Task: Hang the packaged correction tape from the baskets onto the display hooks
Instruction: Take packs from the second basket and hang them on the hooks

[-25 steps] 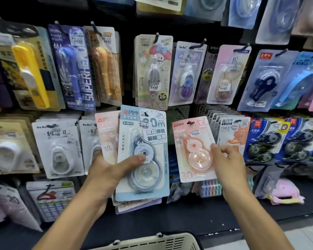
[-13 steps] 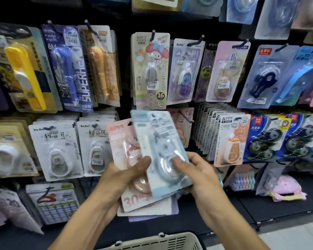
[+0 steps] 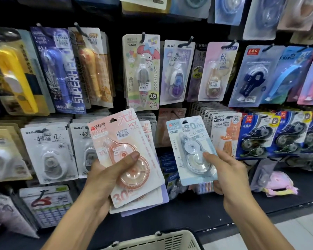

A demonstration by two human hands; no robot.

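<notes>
Both hands held carded correction tape.
Left hand (image 3: 105, 179) gripped a pink stack (image 3: 128, 156) marked "PET", "30"; right hand (image 3: 224, 170) pinched a blue pack (image 3: 192, 150) marked "20m", right of the stack, apart.

Display wall (image 3: 116, 18): upper hooks packed with hanging packs edge to edge. Middle row: white packs (image 3: 47, 150) left, orange pack (image 3: 226, 134) and dark blue packs (image 3: 255, 136) right, crowded. Dark gap (image 3: 163, 152) between the pink pack (image 3: 123, 156) and blue pack (image 3: 192, 150) passable. Basket (image 3: 152, 240) rim low in front.
</notes>
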